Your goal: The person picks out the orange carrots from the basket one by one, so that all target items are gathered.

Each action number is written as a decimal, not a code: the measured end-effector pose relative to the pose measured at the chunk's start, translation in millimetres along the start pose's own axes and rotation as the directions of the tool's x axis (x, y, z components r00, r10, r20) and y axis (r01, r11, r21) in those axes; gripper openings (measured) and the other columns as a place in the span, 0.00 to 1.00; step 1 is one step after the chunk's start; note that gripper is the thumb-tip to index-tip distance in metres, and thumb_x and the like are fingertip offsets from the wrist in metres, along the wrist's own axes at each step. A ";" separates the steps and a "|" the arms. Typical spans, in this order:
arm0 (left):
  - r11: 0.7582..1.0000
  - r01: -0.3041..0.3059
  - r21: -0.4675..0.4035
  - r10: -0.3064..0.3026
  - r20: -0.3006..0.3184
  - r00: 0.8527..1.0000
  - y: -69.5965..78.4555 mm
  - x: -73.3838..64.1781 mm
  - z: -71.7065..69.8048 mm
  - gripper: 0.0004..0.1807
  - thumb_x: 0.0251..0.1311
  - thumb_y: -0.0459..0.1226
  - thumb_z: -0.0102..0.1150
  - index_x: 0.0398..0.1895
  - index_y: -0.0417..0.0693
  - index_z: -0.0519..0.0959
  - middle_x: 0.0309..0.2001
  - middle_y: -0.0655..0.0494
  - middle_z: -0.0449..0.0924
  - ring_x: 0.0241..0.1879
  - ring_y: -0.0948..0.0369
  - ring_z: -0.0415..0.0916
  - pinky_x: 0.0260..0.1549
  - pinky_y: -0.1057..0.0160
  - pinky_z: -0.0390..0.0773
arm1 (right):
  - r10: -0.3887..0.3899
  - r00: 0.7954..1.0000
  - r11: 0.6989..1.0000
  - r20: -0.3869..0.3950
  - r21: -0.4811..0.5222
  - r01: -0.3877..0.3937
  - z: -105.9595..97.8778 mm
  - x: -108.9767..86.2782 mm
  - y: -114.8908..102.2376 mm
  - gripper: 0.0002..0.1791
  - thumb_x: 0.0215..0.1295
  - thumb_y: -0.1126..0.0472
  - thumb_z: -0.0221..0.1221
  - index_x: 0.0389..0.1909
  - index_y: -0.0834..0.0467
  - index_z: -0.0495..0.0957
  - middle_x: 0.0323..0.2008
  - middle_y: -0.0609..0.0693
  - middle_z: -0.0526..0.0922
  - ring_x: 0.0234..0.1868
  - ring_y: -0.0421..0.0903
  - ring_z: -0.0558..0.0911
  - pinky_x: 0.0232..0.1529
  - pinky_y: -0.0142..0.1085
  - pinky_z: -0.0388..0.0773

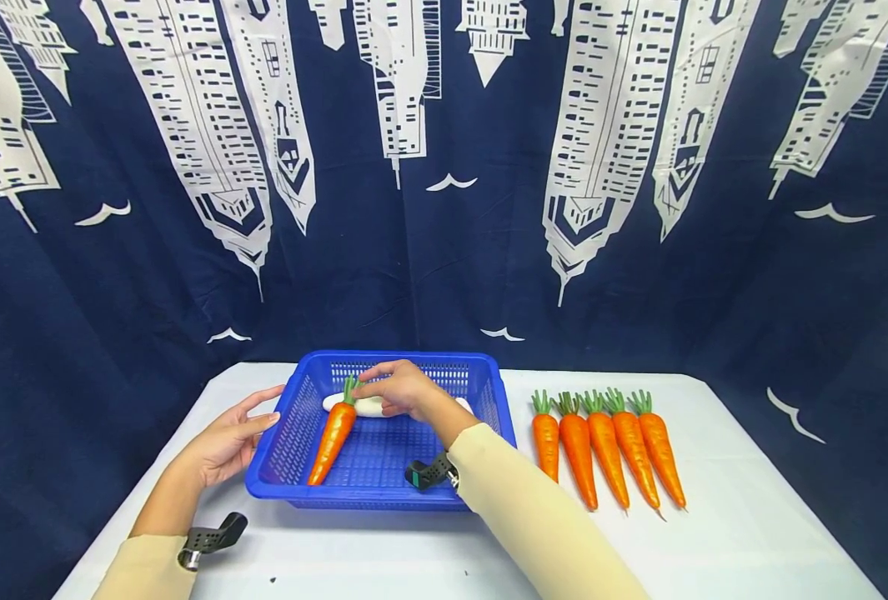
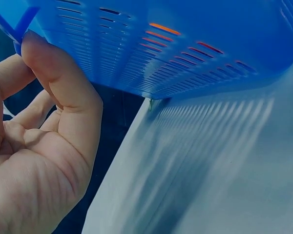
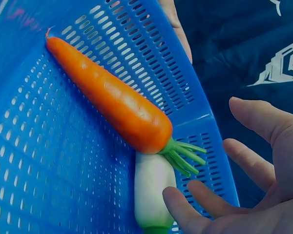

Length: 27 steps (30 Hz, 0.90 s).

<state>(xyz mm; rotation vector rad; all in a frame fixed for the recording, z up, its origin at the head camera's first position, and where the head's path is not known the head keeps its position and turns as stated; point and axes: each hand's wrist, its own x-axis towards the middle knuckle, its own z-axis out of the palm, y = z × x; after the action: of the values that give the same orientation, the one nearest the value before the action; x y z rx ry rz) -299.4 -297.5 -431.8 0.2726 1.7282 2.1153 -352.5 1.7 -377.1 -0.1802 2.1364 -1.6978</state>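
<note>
A blue plastic basket (image 1: 376, 492) holds one orange carrot (image 1: 334, 442) with green stalks. The carrot's top end lies across a white radish (image 3: 154, 187), whose green end shows in the right wrist view. My right hand (image 1: 406, 390) is over the basket, its fingers spread beside the carrot's stalks and apart from them in the right wrist view. It holds nothing. At the basket's left side is my left hand (image 1: 229, 437), thumb and fingers against the outer rim. From the left wrist view, the thumb (image 2: 63, 78) touches just under the rim; some fingertips are hidden.
Several carrots (image 1: 604, 450) lie side by side on the white table (image 1: 744, 500), right of the basket. Behind my right forearm, a pale end of something (image 1: 464, 405) shows inside the basket. A dark blue curtain (image 1: 413, 267) with white buildings hangs behind the table.
</note>
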 end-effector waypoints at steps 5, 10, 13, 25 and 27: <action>1.000 -0.003 0.000 0.003 -0.001 1.000 -0.7 0.1 -0.5 0.29 0.79 0.34 0.45 0.78 0.58 0.52 0.46 0.58 0.87 0.41 0.60 0.88 0.45 0.60 0.89 | 0.035 0.999 0.999 0.025 -0.016 -0.035 7.9 4.3 1.0 0.25 0.57 0.60 0.74 0.57 0.59 0.83 0.52 0.56 0.81 0.55 0.62 0.82 0.63 0.58 0.79; 1.000 -0.002 0.005 0.002 -0.004 1.000 -1.6 1.0 -1.1 0.29 0.79 0.34 0.45 0.78 0.57 0.51 0.46 0.57 0.86 0.41 0.60 0.88 0.45 0.59 0.89 | 0.078 0.994 0.996 0.072 -0.054 -0.074 14.5 7.3 1.2 0.26 0.58 0.60 0.74 0.58 0.59 0.82 0.50 0.57 0.82 0.59 0.66 0.82 0.63 0.57 0.80; 1.000 -0.006 0.007 0.006 0.000 1.000 -1.5 0.8 -1.3 0.29 0.80 0.34 0.44 0.78 0.58 0.52 0.46 0.57 0.87 0.40 0.60 0.88 0.44 0.59 0.89 | 0.091 0.993 0.992 0.074 -0.094 -0.084 17.0 9.6 1.3 0.26 0.59 0.59 0.74 0.59 0.59 0.82 0.49 0.59 0.84 0.59 0.64 0.83 0.62 0.55 0.81; 1.000 -0.007 0.000 0.007 0.015 1.000 0.7 -0.1 -0.7 0.28 0.80 0.34 0.44 0.76 0.59 0.53 0.46 0.57 0.87 0.41 0.60 0.89 0.45 0.59 0.89 | 0.156 0.977 0.975 0.147 -0.183 -0.128 26.8 24.4 1.2 0.26 0.59 0.64 0.73 0.59 0.59 0.81 0.40 0.57 0.84 0.52 0.64 0.86 0.58 0.51 0.84; 1.000 -0.006 -0.005 0.006 0.019 1.000 0.6 0.1 -1.1 0.28 0.80 0.34 0.44 0.76 0.60 0.53 0.46 0.57 0.87 0.41 0.60 0.89 0.45 0.59 0.89 | 0.156 0.977 0.973 0.143 -0.192 -0.127 28.9 25.4 0.6 0.26 0.59 0.64 0.72 0.60 0.59 0.81 0.41 0.57 0.85 0.53 0.63 0.86 0.58 0.51 0.84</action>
<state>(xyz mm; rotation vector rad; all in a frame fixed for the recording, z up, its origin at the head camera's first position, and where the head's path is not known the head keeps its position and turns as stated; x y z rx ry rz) -300.1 -298.6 -431.5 0.2959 1.7131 2.1144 -364.3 -33.0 -388.6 -0.2005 2.1308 -1.3621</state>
